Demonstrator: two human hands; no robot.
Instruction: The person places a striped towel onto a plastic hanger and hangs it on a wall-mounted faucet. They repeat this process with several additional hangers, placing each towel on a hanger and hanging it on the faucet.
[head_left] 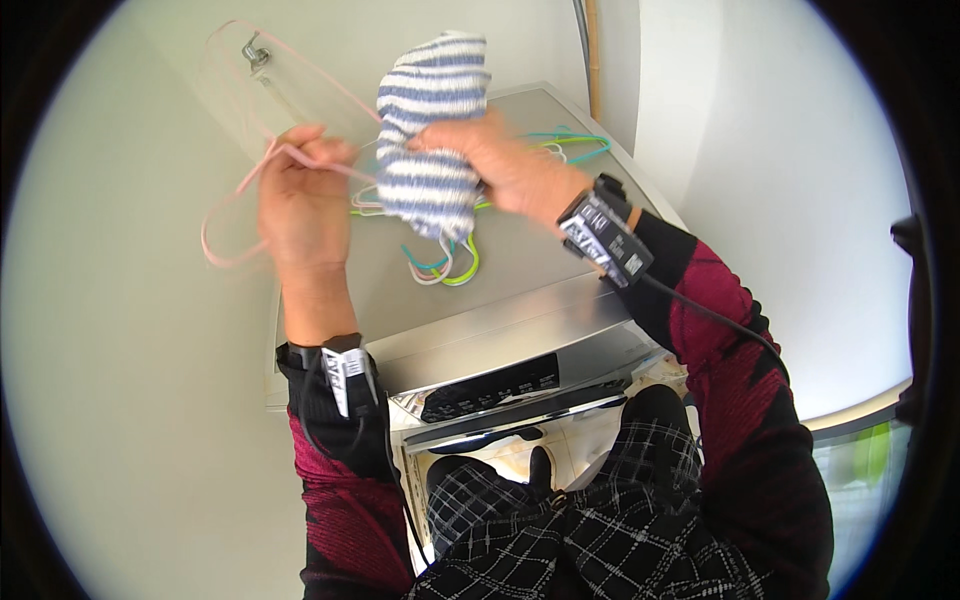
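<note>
My left hand point(305, 215) is closed around a thin pink clothes hanger point(237, 190), raised to the left above a grey appliance top. The hanger's loop stretches up toward the wall and down beside my wrist. In my right hand point(515, 168) is a blue-and-white striped cloth point(428, 195), gripped at its middle and hanging bunched. The cloth is close to the pink hanger's right end; I cannot tell whether they touch. Under the cloth lie several coloured hangers, with a green hanger hook point(472, 265) showing below it. Both hands are slightly blurred.
The grey appliance point(350, 290) has a dark control panel point(490, 388) along its front, near my legs. A metal tap point(257, 52) sticks out of the wall at the far left. A teal hanger point(600, 143) lies toward the right edge. White walls stand on both sides.
</note>
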